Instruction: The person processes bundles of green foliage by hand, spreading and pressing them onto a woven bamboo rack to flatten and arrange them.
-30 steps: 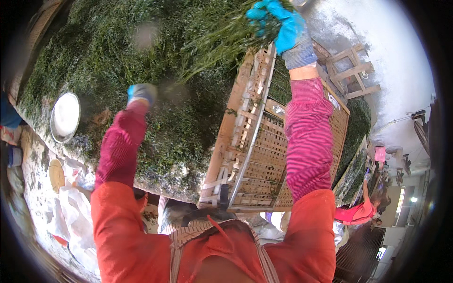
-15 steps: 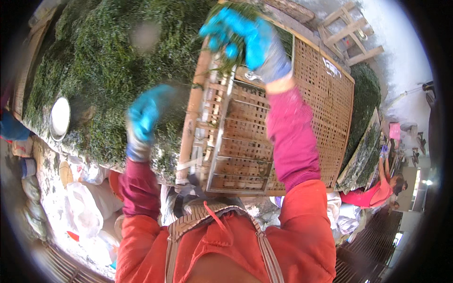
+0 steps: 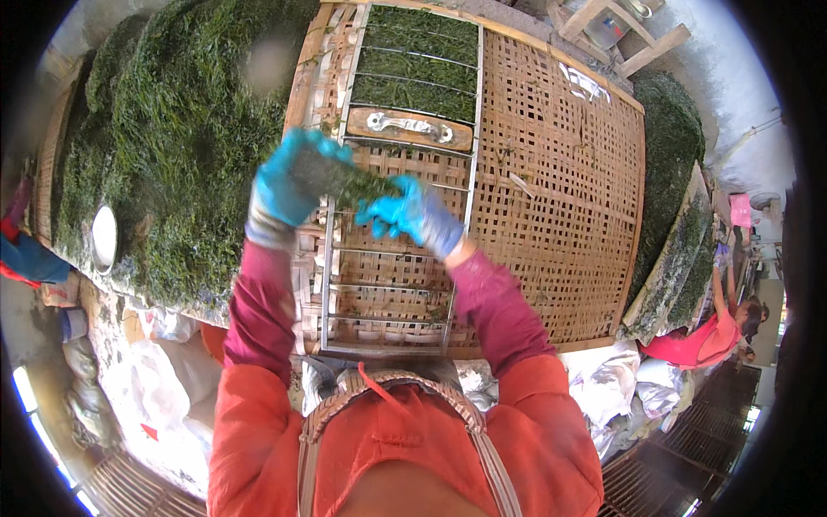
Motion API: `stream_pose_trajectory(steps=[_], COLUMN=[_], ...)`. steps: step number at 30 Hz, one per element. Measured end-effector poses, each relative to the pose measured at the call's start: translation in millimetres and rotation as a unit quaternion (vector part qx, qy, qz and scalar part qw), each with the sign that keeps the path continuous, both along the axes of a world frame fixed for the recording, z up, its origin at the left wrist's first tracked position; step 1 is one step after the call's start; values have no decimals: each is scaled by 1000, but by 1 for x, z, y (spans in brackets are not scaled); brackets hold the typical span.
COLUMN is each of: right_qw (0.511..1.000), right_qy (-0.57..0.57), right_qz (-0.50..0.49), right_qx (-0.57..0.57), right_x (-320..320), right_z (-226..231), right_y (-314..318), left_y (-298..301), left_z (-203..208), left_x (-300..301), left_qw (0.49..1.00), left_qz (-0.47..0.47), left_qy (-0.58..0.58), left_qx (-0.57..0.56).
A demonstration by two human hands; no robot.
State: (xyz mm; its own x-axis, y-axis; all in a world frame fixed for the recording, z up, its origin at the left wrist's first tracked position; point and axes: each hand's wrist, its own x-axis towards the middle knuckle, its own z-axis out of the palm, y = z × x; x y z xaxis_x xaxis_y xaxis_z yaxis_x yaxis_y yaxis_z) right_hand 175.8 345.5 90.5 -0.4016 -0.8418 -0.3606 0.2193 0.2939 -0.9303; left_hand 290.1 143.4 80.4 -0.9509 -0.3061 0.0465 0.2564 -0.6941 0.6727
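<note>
Blue-gloved, my left hand (image 3: 293, 183) grips a clump of dark green seaweed (image 3: 360, 183), somewhat blurred by motion. The clump's other end is at my right hand (image 3: 405, 211), whose bent fingers close on it. Both hands are above a metal frame (image 3: 469, 202) with crossbars, lying on a woven bamboo mat (image 3: 560, 215). Its far sections hold flattened green seaweed (image 3: 418, 65). Beside that layer, a wooden block with a metal handle (image 3: 409, 127) lies across the frame. The nearer sections show bare weave with a few green scraps.
A large heap of green seaweed (image 3: 181, 138) covers the left side, with a white bowl (image 3: 104, 239) at its near edge. More seaweed (image 3: 672, 146) lies beyond the mat's right edge. A wooden stool (image 3: 629, 34) stands far right. Another person (image 3: 702, 336) works at right; white sacks (image 3: 159, 379) lie near left.
My right hand has come back toward me from the far end of the frame and met my left hand, which moved right from the heap. The handled block and filled far sections now show.
</note>
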Motion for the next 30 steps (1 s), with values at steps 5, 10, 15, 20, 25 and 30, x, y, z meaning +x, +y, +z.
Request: stream_pose_trajectory(steps=[5,10,15,20,25,30], right_qw=[966,918,889,974,838,660], right_qy=[226,337,396,227,484,749], right_qz=[85,105,190,21,-198,37], right_qx=[93,179,134,0,155,-43], right_x=[-114,-144,-152,-163,-171,-67], right_z=[-52,-78,-40,-7,-35,-46], right_y=[11,13,38,108,144,38], left_y=[-95,-36,41,32,-3,45], left_z=[-34,-45,-50,-45,-53,-94], left_x=[-22,-55,-102,-99,-61,-47], left_qw=[918,655,436,418,486,396], left_qz=[89,284,134,89,134,119], left_qy=[-248,-304,-371,-371,-259,-105], left_qx=[-297,-631,-809,-824,-824,-904])
